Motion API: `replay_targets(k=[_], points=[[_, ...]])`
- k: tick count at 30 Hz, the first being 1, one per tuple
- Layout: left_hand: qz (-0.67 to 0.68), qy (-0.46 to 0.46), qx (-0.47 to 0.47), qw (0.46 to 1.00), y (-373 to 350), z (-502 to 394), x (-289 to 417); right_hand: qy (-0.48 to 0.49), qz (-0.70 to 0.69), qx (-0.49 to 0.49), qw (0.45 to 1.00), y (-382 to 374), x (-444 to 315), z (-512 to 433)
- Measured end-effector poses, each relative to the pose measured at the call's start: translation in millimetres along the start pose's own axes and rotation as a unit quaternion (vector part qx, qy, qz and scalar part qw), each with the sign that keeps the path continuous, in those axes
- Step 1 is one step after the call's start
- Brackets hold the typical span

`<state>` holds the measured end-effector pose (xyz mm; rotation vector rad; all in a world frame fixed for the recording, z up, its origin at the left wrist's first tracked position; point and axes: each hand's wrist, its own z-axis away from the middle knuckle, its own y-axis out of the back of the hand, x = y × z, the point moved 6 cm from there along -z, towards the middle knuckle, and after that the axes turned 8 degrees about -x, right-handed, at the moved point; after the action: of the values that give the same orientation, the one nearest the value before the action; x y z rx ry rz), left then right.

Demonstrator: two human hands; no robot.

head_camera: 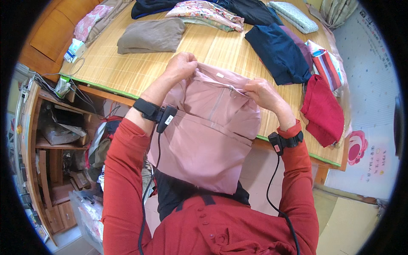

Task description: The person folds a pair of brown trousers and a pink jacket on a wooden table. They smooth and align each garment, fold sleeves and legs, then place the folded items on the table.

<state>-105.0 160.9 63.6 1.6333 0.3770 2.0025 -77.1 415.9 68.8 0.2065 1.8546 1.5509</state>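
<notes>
A pink zippered garment [207, 149] is stretched between my two hands, its lower part hanging over the bed's edge in front of my lap. My left hand [181, 66] pinches one end of its upper edge. At the other end of that edge, my right hand [262, 92] grips the cloth near the zipper pull. A small white label shows inside the edge between them. Straps with black devices and cables circle both wrists. Beyond my left hand lies a folded grey-brown garment [151, 35]. Right of my right hand is a folded navy garment [279, 52].
A bamboo mat [210, 41] with a green border covers the bed. A red folded cloth [323, 111], a striped cloth [328, 68], a floral garment [207, 14] and a pale knitted item [293, 16] lie on it. Wooden shelves [60, 146] and a clear plastic bin [86, 216] stand at left.
</notes>
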Motion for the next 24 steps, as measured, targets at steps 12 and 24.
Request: replay_targets(k=[12, 24], points=[[0.023, -0.104, 0.056, 0.993, -13.3, 7.3, 21.9, -0.054, -0.12, -0.002, 0.991, -17.5, -36.2, -54.0], [0.3, 0.003, 0.019, 0.954, -12.3, -17.7, -23.9, 0.005, -0.126, 0.15, 0.981, -29.1, -39.2, -51.6]])
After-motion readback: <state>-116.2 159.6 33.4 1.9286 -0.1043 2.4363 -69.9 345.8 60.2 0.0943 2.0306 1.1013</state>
